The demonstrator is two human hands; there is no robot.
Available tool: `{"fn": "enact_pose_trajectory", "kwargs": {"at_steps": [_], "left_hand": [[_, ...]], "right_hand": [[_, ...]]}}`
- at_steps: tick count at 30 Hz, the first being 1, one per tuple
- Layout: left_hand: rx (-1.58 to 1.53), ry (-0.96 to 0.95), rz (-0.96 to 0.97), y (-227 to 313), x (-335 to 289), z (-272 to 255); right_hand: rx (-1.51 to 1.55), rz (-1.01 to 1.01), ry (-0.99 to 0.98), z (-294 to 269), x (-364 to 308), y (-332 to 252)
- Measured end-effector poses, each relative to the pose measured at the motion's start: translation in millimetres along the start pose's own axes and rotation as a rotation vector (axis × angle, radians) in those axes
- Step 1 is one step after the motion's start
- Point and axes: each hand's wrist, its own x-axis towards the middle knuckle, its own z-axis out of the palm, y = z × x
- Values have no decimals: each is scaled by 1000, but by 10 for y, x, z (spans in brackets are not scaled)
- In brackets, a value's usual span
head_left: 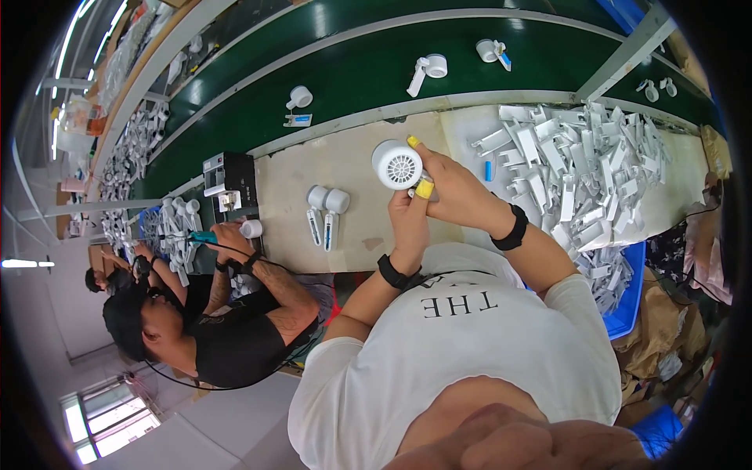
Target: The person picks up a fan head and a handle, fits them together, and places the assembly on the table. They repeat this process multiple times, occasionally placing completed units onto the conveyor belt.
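A white handheld fan (pixel 398 165) with a round slotted grille is between my hands over the worktable. My right hand (pixel 456 188) wraps around its right side, with yellow covers on fingertips. From below, my left hand (pixel 409 223) has its fingers closed on the fan's lower part. The handle is mostly hidden by my fingers. Two more white fans (pixel 327 200) lie side by side on the table to the left, handles toward me. Right of my hands lies a small blue cylinder (pixel 488 171).
Loose white plastic shells (pixel 568 168) pile up at the right, above a blue bin (pixel 626 313). Beyond the table runs a green conveyor (pixel 352 74) carrying several fans. A black device (pixel 229 184) stands at the left. There, a co-worker (pixel 243 337) holds a teal tool (pixel 204 236).
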Motion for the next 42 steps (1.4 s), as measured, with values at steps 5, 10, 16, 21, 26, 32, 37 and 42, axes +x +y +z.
{"fn": "enact_pose_trajectory", "kwargs": {"at_steps": [5, 10, 16, 21, 26, 32, 37, 42], "left_hand": [[-190, 61, -54, 73, 48, 51], [-226, 77, -104, 38, 46, 17], [-245, 124, -96, 15, 72, 13], [-309, 42, -155, 30, 65, -80], [-337, 42, -149, 59, 32, -66], [-252, 27, -148, 29, -27, -56], [-98, 35, -28, -72, -36, -58], [-168, 77, -84, 4, 135, -98]], "right_hand": [[-118, -143, 142, 56, 33, 39], [-291, -141, 138, 58, 5, 39], [-232, -95, 155, 51, 8, 52], [-237, -126, 90, -55, 34, 88], [-163, -155, 36, -93, 27, 88], [-142, -134, -13, -63, 33, 106], [-6, -44, -65, -20, 51, 114], [-102, -132, 12, 17, 74, 148]]}}
